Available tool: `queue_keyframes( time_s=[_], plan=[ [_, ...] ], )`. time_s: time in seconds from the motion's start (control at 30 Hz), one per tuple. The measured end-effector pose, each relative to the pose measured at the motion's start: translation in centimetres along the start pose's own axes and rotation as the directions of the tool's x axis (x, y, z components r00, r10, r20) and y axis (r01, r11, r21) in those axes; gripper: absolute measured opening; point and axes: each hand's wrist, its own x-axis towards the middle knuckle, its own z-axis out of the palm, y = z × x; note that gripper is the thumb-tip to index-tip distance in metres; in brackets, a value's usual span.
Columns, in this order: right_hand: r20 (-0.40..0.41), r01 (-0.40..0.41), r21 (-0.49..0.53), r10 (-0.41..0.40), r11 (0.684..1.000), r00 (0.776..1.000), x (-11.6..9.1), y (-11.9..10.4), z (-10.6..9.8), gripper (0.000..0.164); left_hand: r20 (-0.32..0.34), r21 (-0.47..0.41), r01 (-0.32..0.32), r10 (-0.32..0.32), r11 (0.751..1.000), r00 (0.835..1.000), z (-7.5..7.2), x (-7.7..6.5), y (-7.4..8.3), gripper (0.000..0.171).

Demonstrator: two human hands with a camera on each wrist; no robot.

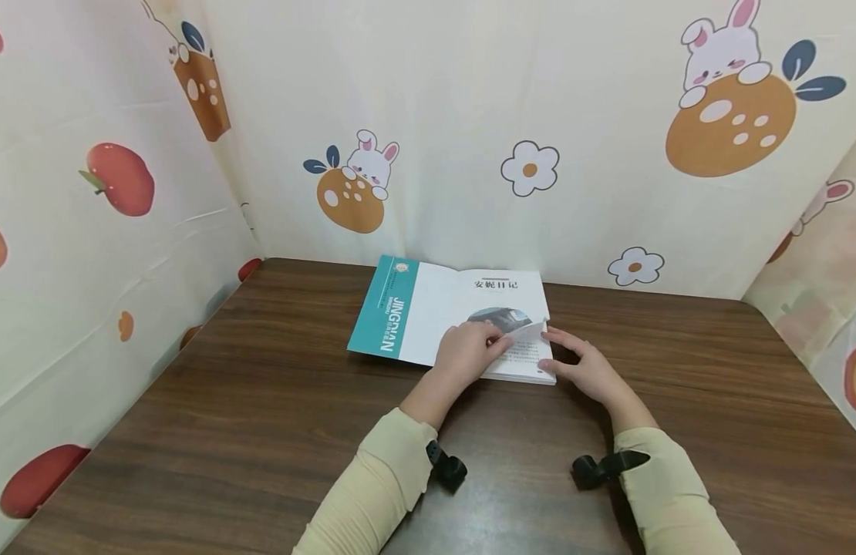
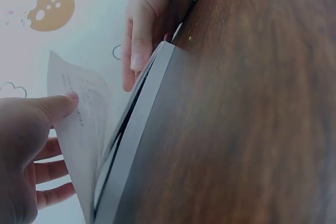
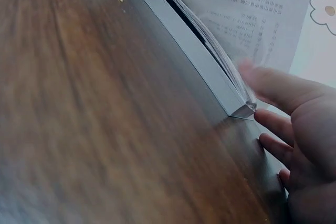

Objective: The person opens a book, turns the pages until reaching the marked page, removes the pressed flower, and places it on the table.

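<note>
An open book point(image 1: 438, 308) lies at the back of the table, its teal cover flap point(image 1: 382, 312) spread to the left with white lettering "JINGDIAN". Its right-hand page carries a Chinese title and a rounded picture. My left hand point(image 1: 466, 351) pinches a thin printed page point(image 2: 86, 114) between thumb and fingers; the page stands lifted and curved above the stack. At the book's right edge is my right hand point(image 1: 588, 374), its thumb point(image 3: 278, 87) on the page side near the corner and its other fingers extended along the outer edge.
The brown wood-grain table point(image 1: 275, 432) stretches around the book. Behind it hangs a pale curtain point(image 1: 456, 116) printed with rabbits, fruit and flowers, close to the book's far edge. Black wrist cameras point(image 1: 450, 470) are strapped over both cream sleeves point(image 1: 372, 478).
</note>
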Motion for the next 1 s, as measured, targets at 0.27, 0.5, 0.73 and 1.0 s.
queue_keyframes(
  time_s=[0.27, 0.5, 0.73, 1.0],
  plan=[
    [0.012, 0.014, -0.004, -0.014, 1.0, 1.0, 0.1, 0.1, 0.0, 0.061, -0.122, -0.029, -0.031, 0.027, 0.999, 0.992, -1.5, -0.1, 0.7, 0.018],
    [0.012, 0.001, -0.003, -0.001, 1.0, 1.0, 0.2, -0.2, 0.0, 0.063, -0.259, -0.076, -0.016, -0.004, 0.997, 0.966, -3.0, -0.2, 0.2, 0.016],
    [0.015, -0.002, 0.017, 0.001, 1.0, 1.0, 0.2, -0.2, -0.1, 0.064, -0.341, -0.238, 0.014, -0.097, 0.971, 0.935, -4.8, -0.2, -1.1, 0.02],
    [0.019, -0.006, 0.02, 0.005, 1.0, 1.0, 0.2, 0.1, 0.0, 0.066, -0.335, -0.407, 0.095, -0.245, 0.908, 0.91, -7.0, 0.0, -3.8, 0.019]
  ],
)
